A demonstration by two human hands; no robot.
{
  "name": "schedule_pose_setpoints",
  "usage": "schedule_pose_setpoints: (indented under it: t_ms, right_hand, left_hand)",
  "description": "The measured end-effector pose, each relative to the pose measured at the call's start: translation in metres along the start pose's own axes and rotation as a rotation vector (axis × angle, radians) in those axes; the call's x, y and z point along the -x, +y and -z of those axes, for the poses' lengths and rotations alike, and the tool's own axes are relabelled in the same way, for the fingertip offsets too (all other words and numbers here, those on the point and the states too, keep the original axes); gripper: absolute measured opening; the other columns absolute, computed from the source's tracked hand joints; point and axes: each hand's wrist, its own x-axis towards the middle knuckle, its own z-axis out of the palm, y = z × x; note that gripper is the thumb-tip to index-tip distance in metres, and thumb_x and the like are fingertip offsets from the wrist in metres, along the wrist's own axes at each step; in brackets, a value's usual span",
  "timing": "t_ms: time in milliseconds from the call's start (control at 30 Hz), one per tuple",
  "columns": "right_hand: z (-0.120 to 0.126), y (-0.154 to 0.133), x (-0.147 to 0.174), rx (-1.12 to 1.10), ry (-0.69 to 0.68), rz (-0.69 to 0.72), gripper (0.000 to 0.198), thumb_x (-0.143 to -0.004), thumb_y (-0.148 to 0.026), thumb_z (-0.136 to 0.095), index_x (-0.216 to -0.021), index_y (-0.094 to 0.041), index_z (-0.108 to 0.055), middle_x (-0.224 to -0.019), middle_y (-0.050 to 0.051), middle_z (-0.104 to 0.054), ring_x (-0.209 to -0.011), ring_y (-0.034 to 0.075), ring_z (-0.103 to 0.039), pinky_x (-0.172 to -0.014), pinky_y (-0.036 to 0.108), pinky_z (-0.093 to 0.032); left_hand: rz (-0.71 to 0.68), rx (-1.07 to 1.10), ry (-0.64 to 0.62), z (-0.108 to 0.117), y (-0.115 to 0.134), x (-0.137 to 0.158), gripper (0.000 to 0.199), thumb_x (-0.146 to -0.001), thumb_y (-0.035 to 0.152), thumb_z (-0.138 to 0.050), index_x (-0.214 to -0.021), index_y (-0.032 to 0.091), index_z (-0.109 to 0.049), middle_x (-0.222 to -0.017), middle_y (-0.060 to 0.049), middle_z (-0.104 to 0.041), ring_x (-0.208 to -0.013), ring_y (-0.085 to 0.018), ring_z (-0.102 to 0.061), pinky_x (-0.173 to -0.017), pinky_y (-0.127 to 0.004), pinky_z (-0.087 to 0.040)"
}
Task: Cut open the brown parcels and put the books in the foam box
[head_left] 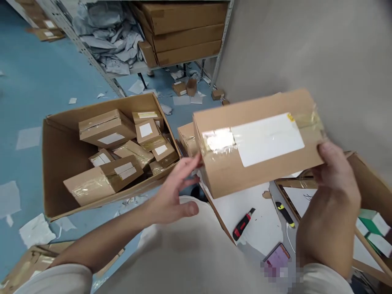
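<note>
Large carton [55, 163]: parcels [92, 183] in it. Shelf [226, 28] behind it. Right of it, table [274, 197] with cutters [242, 226], phone [277, 257]; held box [260, 139] above table.

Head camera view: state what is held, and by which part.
A brown, rectangular, taped cardboard box is held by its right end in the right hand; the open left hand is at its left end, possibly touching it.

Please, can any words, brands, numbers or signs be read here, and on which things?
No readable text.
White label on the held box: no legible print.
Labels on boxes in the large carton: too small, blurred.
Phone screen: too blurred.
Black marks at right: illegible.
</note>
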Motion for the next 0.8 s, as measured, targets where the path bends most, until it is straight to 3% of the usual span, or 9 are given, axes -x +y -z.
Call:
schedule_pose_setpoints:
  t_ms: [33,100,233,367,600,800]
  right_hand:
    - [0.002,0.021,0.008,-0.163,-0.092,-0.086,0.048,-0.076,-0.068,-0.055,-0.085,-0.022,-0.068,-0.080,0.008,-0.070,-0.072,0.025,-0.067,-0.057,0.038,-0.054]
    - [-0.007,0.058,0.022,-0.379,-0.252,-0.231,0.042,-0.069,-0.061,-0.068,-0.085,-0.023,-0.066,-0.082,0.005,-0.070,-0.078,0.025,-0.067,-0.065,0.038,-0.055]
    - [-0.054,0.116,0.043,-0.465,-0.443,-0.423,0.039,-0.068,-0.057,-0.070,-0.090,-0.024,-0.067,-0.096,0.003,-0.071,-0.090,0.024,-0.065,-0.075,0.035,-0.053]
    - [-0.097,0.156,0.051,-0.488,-0.573,-0.548,0.043,-0.071,-0.058,-0.067,-0.100,-0.027,-0.067,-0.108,0.003,-0.070,-0.101,0.024,-0.063,-0.082,0.035,-0.050]
    - [-0.141,0.187,0.027,-0.541,-0.652,-0.537,0.049,-0.068,-0.058,-0.068,-0.106,-0.026,-0.066,-0.117,0.005,-0.068,-0.110,0.026,-0.060,-0.089,0.036,-0.048]
    - [-0.168,0.210,0.002,-0.570,-0.692,-0.511,0.050,-0.070,-0.055,-0.069,-0.111,-0.027,-0.064,-0.124,0.005,-0.065,-0.117,0.026,-0.057,-0.093,0.037,-0.048]
  left_hand:
    - [0.043,0.052,-0.111,-0.017,-0.010,0.000,0.091,-0.064,0.060,-0.074,-0.143,0.034,-0.039,-0.138,-0.010,-0.041,-0.136,-0.034,-0.035,-0.105,-0.049,-0.044]
    - [0.127,0.133,-0.155,-0.042,-0.036,0.001,0.086,-0.071,0.055,-0.071,-0.145,0.033,-0.035,-0.145,-0.010,-0.035,-0.139,-0.034,-0.030,-0.107,-0.049,-0.040]
    - [0.282,0.235,-0.013,-0.068,-0.102,-0.003,0.081,-0.076,0.051,-0.068,-0.146,0.030,-0.034,-0.149,-0.010,-0.038,-0.139,-0.032,-0.033,-0.111,-0.052,-0.032]
    - [0.405,0.228,0.191,-0.080,-0.149,-0.008,0.086,-0.067,0.051,-0.075,-0.141,0.024,-0.043,-0.143,-0.008,-0.049,-0.136,-0.031,-0.038,-0.115,-0.055,-0.021]
    - [0.418,0.268,0.401,-0.104,-0.197,-0.010,0.090,-0.060,0.046,-0.081,-0.139,0.024,-0.046,-0.141,-0.005,-0.050,-0.135,-0.030,-0.040,-0.115,-0.052,-0.027]
    - [0.363,0.230,0.442,-0.108,-0.221,-0.026,0.091,-0.064,0.047,-0.077,-0.143,0.022,-0.040,-0.141,-0.005,-0.051,-0.135,-0.028,-0.040,-0.114,-0.049,-0.029]
